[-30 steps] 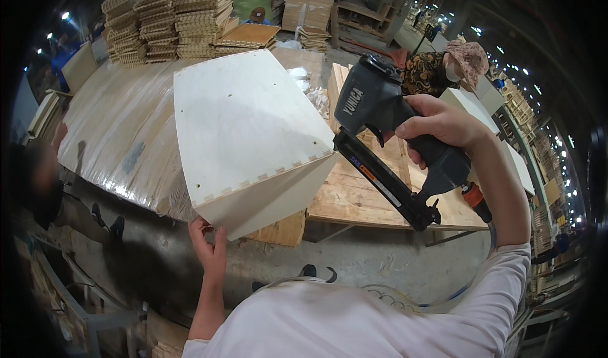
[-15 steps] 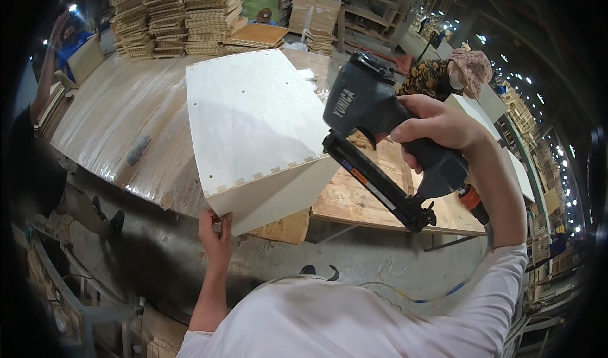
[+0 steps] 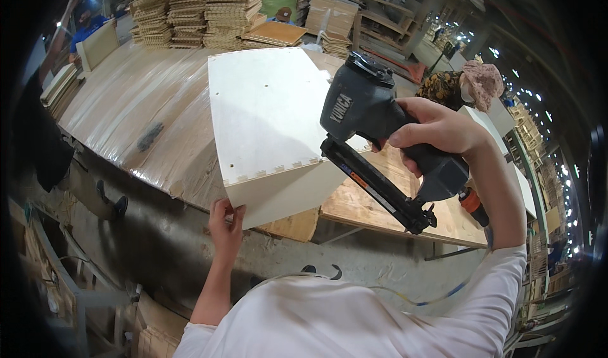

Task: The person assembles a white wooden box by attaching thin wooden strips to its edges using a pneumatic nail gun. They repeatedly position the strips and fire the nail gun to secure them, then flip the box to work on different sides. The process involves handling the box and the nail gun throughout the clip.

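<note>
My right hand [image 3: 437, 130] is wrapped round the grip of a black pneumatic staple gun [image 3: 361, 108]. Its nose points at the finger-jointed edge of a pale wooden box [image 3: 266, 114]; from this angle I cannot tell whether it touches. A slanting magazine runs down from the nose toward me, and an orange-and-black hose fitting hangs under the grip. My left hand [image 3: 227, 222] pinches the box's near lower left corner between thumb and fingers. The box's top panel has a few small round holes, and its near side panel [image 3: 285, 196] faces me.
The box rests on a plastic-wrapped wooden table [image 3: 152, 114], where a dark grey lump [image 3: 151, 136] lies. Stacks of jointed panels [image 3: 234, 9] rise at the back. A person in a patterned hat [image 3: 482, 85] works at right. An air hose [image 3: 437, 299] trails below.
The box, table and background appear shifted right in the picture, along with my left hand. My right hand and the staple gun keep nearly the same place in view; both grips hold.
</note>
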The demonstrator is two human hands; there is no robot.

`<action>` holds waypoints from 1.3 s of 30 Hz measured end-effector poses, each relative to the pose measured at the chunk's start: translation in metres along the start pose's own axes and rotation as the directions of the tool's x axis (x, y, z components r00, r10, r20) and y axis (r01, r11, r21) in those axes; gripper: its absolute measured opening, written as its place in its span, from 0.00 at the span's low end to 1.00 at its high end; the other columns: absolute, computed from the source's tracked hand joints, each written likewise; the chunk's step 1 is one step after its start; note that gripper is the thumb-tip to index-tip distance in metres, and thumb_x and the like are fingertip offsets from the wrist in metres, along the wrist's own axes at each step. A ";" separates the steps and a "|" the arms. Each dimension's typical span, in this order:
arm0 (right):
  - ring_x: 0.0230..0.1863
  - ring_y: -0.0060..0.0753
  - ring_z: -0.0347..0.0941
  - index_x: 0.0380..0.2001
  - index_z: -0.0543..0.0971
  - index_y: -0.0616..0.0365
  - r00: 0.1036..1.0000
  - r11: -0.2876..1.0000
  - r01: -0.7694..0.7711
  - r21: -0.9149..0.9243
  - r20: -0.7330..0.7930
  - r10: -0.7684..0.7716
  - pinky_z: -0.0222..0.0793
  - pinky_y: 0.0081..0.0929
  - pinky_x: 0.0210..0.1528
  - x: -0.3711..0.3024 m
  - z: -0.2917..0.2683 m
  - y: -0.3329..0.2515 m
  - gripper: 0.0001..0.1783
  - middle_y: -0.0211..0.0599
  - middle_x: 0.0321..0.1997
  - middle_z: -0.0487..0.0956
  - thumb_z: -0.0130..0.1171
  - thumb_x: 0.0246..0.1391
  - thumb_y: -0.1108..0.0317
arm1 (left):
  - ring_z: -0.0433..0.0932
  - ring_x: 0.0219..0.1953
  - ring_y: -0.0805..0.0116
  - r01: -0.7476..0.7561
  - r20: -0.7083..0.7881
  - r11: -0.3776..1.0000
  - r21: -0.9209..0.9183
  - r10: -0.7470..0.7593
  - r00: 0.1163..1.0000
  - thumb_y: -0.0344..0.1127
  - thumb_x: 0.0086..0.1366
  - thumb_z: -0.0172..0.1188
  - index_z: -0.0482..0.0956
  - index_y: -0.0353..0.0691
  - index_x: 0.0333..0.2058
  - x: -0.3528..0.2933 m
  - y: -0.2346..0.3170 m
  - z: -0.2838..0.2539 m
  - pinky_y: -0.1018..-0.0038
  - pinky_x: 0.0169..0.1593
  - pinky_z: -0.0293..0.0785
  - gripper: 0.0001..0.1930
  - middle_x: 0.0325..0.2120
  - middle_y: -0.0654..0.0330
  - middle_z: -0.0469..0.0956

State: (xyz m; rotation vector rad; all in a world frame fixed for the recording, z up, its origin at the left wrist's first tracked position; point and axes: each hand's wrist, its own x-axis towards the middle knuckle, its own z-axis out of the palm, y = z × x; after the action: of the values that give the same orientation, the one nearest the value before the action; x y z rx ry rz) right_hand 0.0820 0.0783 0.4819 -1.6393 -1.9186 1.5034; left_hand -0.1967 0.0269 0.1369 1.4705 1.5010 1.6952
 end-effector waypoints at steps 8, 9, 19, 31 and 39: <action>0.21 0.22 0.74 0.42 0.70 0.67 0.989 0.997 0.079 0.022 0.120 -0.081 0.75 0.22 0.22 0.009 0.023 -0.022 0.19 0.34 0.32 0.75 0.59 0.50 0.67 | 0.74 0.32 0.67 0.061 0.046 0.998 0.019 -0.062 0.997 0.26 0.58 0.62 0.73 0.33 0.37 0.001 0.006 -0.005 0.74 0.38 0.72 0.09 0.31 0.57 0.72; 0.21 0.22 0.74 0.42 0.70 0.67 0.988 0.997 0.072 0.011 0.137 -0.073 0.75 0.22 0.22 0.012 0.023 -0.021 0.19 0.34 0.32 0.75 0.59 0.50 0.67 | 0.74 0.32 0.67 0.040 0.052 0.999 0.023 -0.041 0.998 0.26 0.58 0.62 0.73 0.33 0.37 0.002 0.007 -0.005 0.74 0.38 0.72 0.09 0.32 0.57 0.72; 0.20 0.23 0.74 0.41 0.71 0.66 0.983 0.993 0.110 -0.034 0.151 -0.104 0.73 0.22 0.22 0.014 0.043 -0.046 0.17 0.34 0.29 0.74 0.59 0.50 0.68 | 0.73 0.33 0.66 0.121 0.033 0.992 0.037 -0.122 0.992 0.30 0.57 0.62 0.75 0.35 0.36 -0.017 -0.018 -0.027 0.74 0.37 0.71 0.09 0.32 0.58 0.72; 0.20 0.24 0.74 0.41 0.70 0.65 0.929 0.976 0.191 -0.109 0.340 -0.144 0.73 0.23 0.21 0.051 0.073 -0.061 0.18 0.33 0.26 0.74 0.60 0.51 0.66 | 0.72 0.37 0.63 0.207 -0.027 0.971 0.121 -0.206 0.978 0.34 0.57 0.62 0.75 0.37 0.36 -0.047 -0.046 -0.066 0.71 0.40 0.69 0.10 0.33 0.58 0.73; 0.19 0.24 0.73 0.44 0.69 0.66 0.972 0.973 0.228 -0.044 0.059 -0.226 0.72 0.23 0.21 0.000 0.044 -0.032 0.21 0.33 0.27 0.73 0.59 0.48 0.69 | 0.72 0.39 0.62 0.193 0.136 0.977 0.090 -0.204 0.970 0.42 0.55 0.65 0.76 0.38 0.41 -0.029 -0.056 -0.056 0.70 0.43 0.69 0.18 0.36 0.55 0.73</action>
State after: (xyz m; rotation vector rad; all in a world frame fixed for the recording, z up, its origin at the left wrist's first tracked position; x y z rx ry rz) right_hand 0.0314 0.0581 0.4865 -1.3550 -2.1058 1.4320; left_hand -0.2538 -0.0041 0.0834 1.3959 1.5909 1.3995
